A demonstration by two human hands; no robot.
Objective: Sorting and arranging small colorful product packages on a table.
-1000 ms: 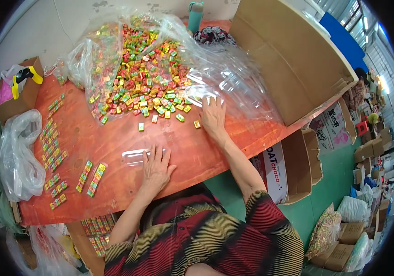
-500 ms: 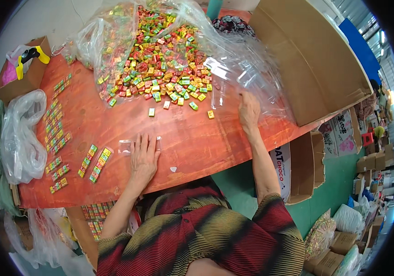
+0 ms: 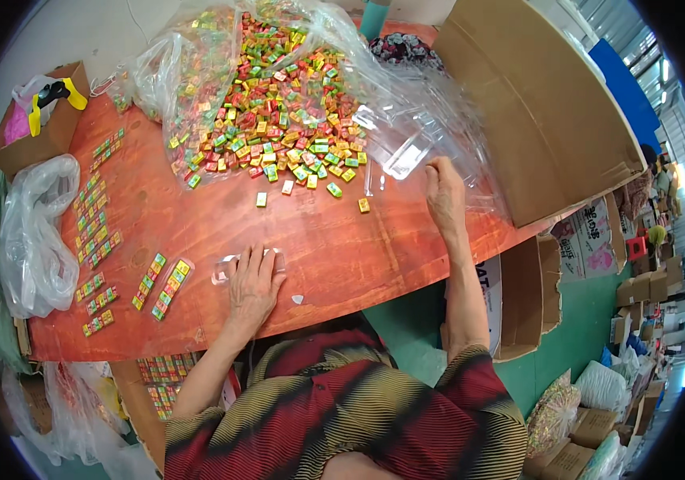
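My left hand (image 3: 254,284) lies flat over a small clear plastic tray (image 3: 280,260) near the table's front edge, fingers stretched out. To the right, my right hand (image 3: 445,196) is closed at the edge of a clear plastic tray (image 3: 406,160), which tilts and catches the light beside a heap of similar trays (image 3: 446,120). Beyond my hands spreads a big pile of small wrapped pieces (image 3: 286,120) in red, yellow and green, partly under a clear plastic bag (image 3: 198,76). One yellow piece (image 3: 364,206) lies apart from it.
Filled strips of the pieces (image 3: 172,290) lie in rows at the left. A crumpled plastic bag (image 3: 38,236) and a small carton (image 3: 42,128) stand at the left edge. A tall cardboard box wall (image 3: 534,104) borders the right. A white chip (image 3: 297,299) lies near my left hand.
My right hand has moved slightly right and closed on a tray, which has shifted and tilted. My left hand has slid slightly nearer my body with its tray.
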